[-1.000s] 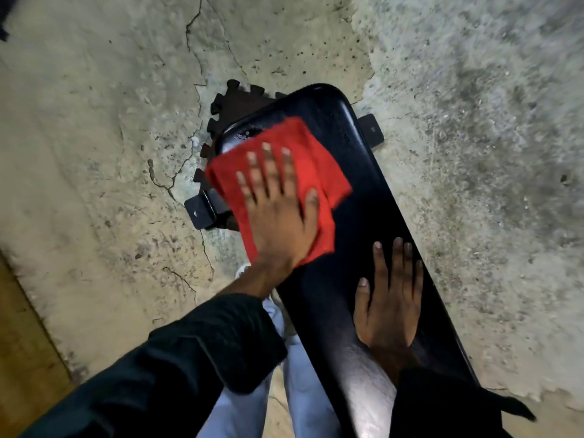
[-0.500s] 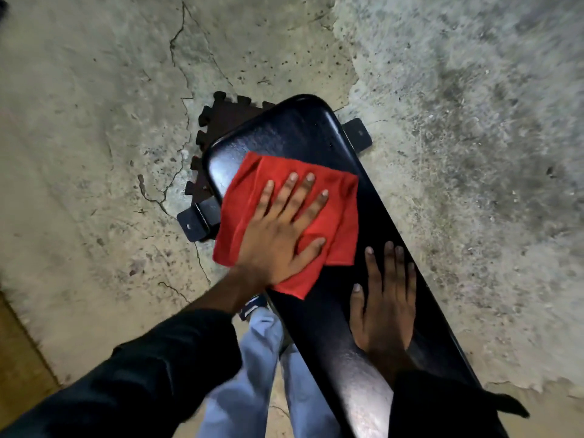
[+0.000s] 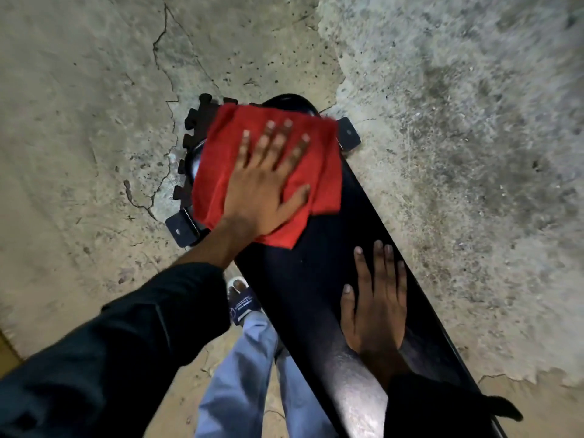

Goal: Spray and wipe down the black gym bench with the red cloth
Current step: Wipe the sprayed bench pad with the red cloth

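Two bare hands lie flat on a long black padded gym bench (image 3: 319, 279) that I am watching from above through the head camera. My view shows the left hand (image 3: 268, 184) with its fingers straight and slightly spread, pressing down on a red square cloth (image 3: 221, 172) without curling round it. That cloth covers the far rounded end of the bench, beneath and around the left palm, and its left edge droops over the bench's side. The fingertips of this hand look blurred.

Nearer to me than the left hand and to its right, the right hand (image 3: 376, 305) rests palm down on bare black padding, fingers straight and close together, holding nothing. A gap of bare bench separates it from the cloth. Both arms wear black sleeves.

Beyond the left hand, a dark interlocking foam mat tile (image 3: 194, 121) pokes out from under the bench end, and black metal foot plates (image 3: 349, 134) sit on either side of it. Below the left forearm I see light blue trouser legs (image 3: 249, 358) and a dark slide sandal (image 3: 243, 306) on cracked grey concrete floor (image 3: 94, 121).
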